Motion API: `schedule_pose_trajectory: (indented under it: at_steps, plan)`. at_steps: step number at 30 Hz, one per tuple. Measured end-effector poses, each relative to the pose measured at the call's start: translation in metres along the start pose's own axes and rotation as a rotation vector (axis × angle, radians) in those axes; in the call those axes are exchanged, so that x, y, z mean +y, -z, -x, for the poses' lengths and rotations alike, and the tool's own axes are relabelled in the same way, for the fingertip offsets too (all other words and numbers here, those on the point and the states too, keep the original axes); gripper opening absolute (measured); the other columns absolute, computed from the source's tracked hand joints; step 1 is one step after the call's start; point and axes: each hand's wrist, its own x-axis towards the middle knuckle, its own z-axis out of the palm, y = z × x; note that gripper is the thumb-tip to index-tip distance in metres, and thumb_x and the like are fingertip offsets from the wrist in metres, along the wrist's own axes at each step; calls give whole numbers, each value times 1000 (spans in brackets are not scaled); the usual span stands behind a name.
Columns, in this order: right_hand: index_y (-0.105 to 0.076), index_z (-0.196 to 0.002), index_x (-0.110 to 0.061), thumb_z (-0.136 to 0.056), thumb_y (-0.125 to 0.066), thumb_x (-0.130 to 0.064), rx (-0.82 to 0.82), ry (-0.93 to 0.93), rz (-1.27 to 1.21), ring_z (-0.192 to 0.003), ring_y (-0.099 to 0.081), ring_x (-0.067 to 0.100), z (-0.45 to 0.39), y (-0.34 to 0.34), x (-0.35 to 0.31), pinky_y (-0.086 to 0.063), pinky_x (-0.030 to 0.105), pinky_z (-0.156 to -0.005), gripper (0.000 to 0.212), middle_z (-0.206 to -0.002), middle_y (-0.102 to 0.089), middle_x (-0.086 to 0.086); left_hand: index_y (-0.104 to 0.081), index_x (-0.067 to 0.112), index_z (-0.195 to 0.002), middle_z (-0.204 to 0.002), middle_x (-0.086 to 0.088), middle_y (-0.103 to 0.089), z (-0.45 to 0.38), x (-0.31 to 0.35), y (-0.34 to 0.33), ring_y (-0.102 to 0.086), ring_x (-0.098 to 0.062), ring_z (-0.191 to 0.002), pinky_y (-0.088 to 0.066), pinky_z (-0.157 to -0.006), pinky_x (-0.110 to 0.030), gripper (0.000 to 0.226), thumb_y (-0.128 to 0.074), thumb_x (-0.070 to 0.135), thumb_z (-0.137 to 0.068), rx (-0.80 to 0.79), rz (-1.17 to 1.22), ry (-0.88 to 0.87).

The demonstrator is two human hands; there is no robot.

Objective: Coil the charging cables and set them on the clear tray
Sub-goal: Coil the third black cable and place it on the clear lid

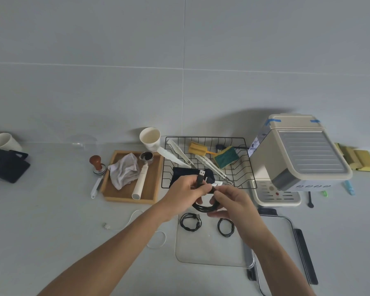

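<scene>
A black charging cable hangs in loops between both hands above the counter. My left hand pinches it near its USB plug, which sticks up past my fingers. My right hand grips the looped part. Below them lies the clear tray, holding two coiled black cables, one at its far left and one further right. A white cable lies loose on the counter to the left of the tray, partly under my left forearm.
Behind my hands is a black wire rack with tongs, sponges and a dark cloth. A wooden tray with a rag and portafilter sits left. A cream coffee machine stands right. A metal tray lies under the clear tray's right side.
</scene>
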Motion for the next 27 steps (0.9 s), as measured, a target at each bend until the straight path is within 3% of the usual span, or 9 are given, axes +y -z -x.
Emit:
schedule_pose_trajectory:
  at_steps: [3, 6, 9, 13, 16, 20, 24, 27]
  plan:
    - [-72, -106, 1, -103, -58, -14, 8, -62, -164, -71, -66, 23, -1, 0, 4, -63, 44, -77, 20, -85, -68, 15, -66, 19, -97, -80, 4, -70, -1, 2, -2, -68, -7, -65, -54, -67, -27, 18, -61, 37, -99, 70, -89, -46]
    - [-71, -104, 2, -102, -59, -14, 9, -123, -282, -71, -64, 25, 0, 0, 10, -61, 41, -72, 20, -85, -68, 16, -64, 21, -97, -83, -1, -72, -1, -2, -4, -70, -15, -71, -57, -74, -40, 26, -60, 46, -94, 56, -119, -62]
    - [-73, -105, 0, -102, -59, -16, 8, -134, -263, -64, -63, 21, 0, -2, 17, -56, 33, -57, 21, -85, -70, 15, -63, 25, -109, -88, 1, -73, 1, -2, -6, -69, -10, -74, -57, -77, -36, 22, -60, 43, -97, 13, -155, -70]
    - [-72, -98, 2, -102, -60, -14, 63, -75, -240, -57, -54, 19, 3, -5, 18, -45, 29, -49, 21, -83, -69, 16, -56, 22, -127, -84, -1, -71, 1, -1, -6, -66, -11, -70, -53, -73, -31, 36, -62, 41, -97, -22, 141, 72]
    - [-71, -93, 1, -101, -60, -14, 76, -23, -236, -57, -53, 20, 3, -4, 17, -47, 31, -49, 20, -83, -69, 17, -67, 14, -115, -82, -6, -68, 0, -3, -1, -62, -18, -71, -50, -71, -35, 26, -52, 31, -104, -18, 424, 199]
    - [-72, -93, 0, -102, -60, -14, 47, 13, -212, -58, -54, 22, 2, -2, 13, -48, 33, -51, 20, -85, -69, 18, -73, 15, -109, -84, -9, -72, -1, -7, 2, -66, -18, -69, -52, -70, -34, 21, -53, 15, -104, 10, 401, 200]
    - [-72, -92, 0, -100, -63, -16, 40, 27, -191, -58, -55, 21, 1, -1, 10, -50, 33, -52, 20, -84, -71, 17, -72, 13, -110, -86, -13, -74, -1, -4, 3, -67, -23, -71, -55, -67, -32, 26, -50, 25, -106, 16, 466, 192]
    - [-73, -95, 1, -100, -64, -15, 41, 5, -174, -59, -56, 21, -2, 1, 13, -51, 33, -52, 19, -85, -71, 18, -72, 16, -109, -84, -10, -74, 1, -6, 2, -69, -20, -73, -57, -69, -30, 23, -54, 28, -104, 7, 336, 130]
